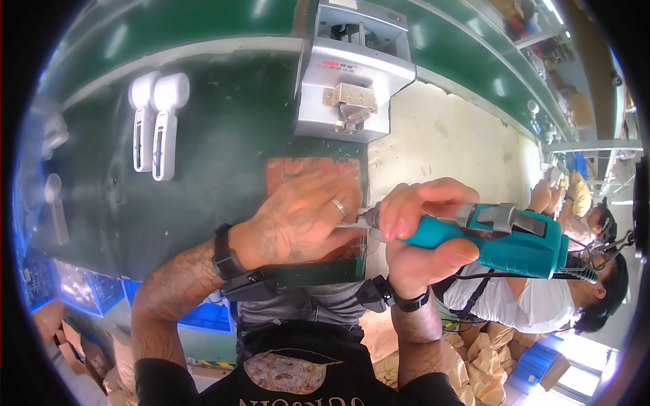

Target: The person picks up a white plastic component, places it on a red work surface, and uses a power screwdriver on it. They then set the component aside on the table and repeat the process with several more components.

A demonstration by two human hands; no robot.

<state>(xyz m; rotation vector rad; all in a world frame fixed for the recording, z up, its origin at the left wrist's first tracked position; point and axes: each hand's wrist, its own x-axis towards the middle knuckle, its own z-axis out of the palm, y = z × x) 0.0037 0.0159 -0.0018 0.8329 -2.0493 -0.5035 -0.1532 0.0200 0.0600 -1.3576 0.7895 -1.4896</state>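
Observation:
My right hand (426, 254) is wrapped round a teal electric screwdriver (518, 254), which lies nearly level with its cord end to the right. The screwdriver's nose points left at my left hand (301, 216). That hand, with a ring on one finger, has its fingers drawn together at the driver's tip; what they hold is hidden. Below it, a reddish pad (281, 172) lies at the bench's right part. Ahead stands a grey screw feeder (345, 74) with a metal bracket on its front. Two white round-headed handles (164, 128) lie side by side on the green bench (217, 122) at far left.
Another white handle (57, 210) lies at the left rim. Blue bins (88, 287) stand below the bench's left edge. To the right, a person in white (535, 298) sits close to the screwdriver's cord end. Brown paper bags (481, 358) fill the lower right.

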